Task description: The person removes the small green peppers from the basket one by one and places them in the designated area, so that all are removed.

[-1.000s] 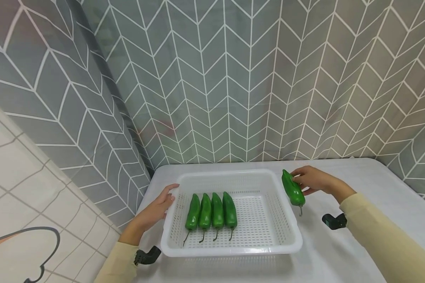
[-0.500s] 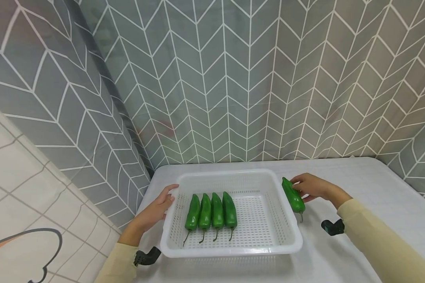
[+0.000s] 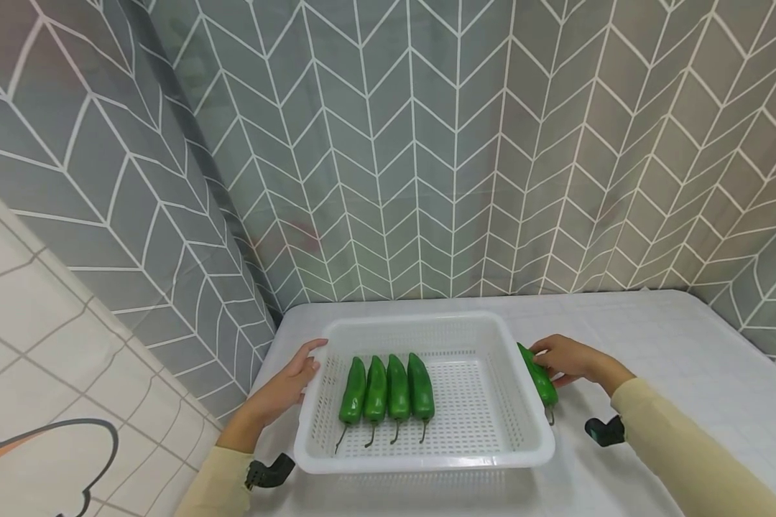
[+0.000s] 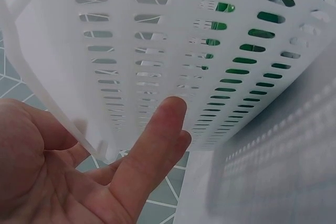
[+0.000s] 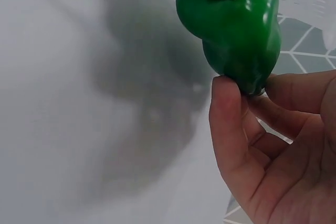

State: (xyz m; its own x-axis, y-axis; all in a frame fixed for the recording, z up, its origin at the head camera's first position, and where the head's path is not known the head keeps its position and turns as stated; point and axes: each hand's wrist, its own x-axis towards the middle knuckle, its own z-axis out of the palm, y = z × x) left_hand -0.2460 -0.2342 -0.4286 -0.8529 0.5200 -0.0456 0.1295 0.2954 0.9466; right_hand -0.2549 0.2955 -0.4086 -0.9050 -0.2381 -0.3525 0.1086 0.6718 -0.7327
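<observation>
A white perforated plastic basket (image 3: 491,454) stands on the table. Four is avoided here: several long green peppers (image 3: 397,388) lie side by side in its left half, stems toward me. My left hand (image 3: 292,377) holds the basket's left rim, with fingers (image 4: 152,150) against the outer wall in the left wrist view. Beyond the basket's right side, my right hand (image 3: 569,360) pinches another green pepper (image 3: 543,384), partly hidden by the rim. In the right wrist view this pepper (image 5: 236,24) is held between thumb and fingertips, above its shadow.
A white cloth covers the table (image 3: 672,359), which stretches to the right of the basket. Behind it hangs a grey curtain (image 3: 440,179) with white zigzag lines. White tiles (image 3: 52,345) lie to the left. A dark wrist camera (image 3: 604,432) sits on each wrist.
My right hand has lowered along the basket's right side with the pepper, so the rim now hides more of it. My left hand and the peppers in the basket have stayed put.
</observation>
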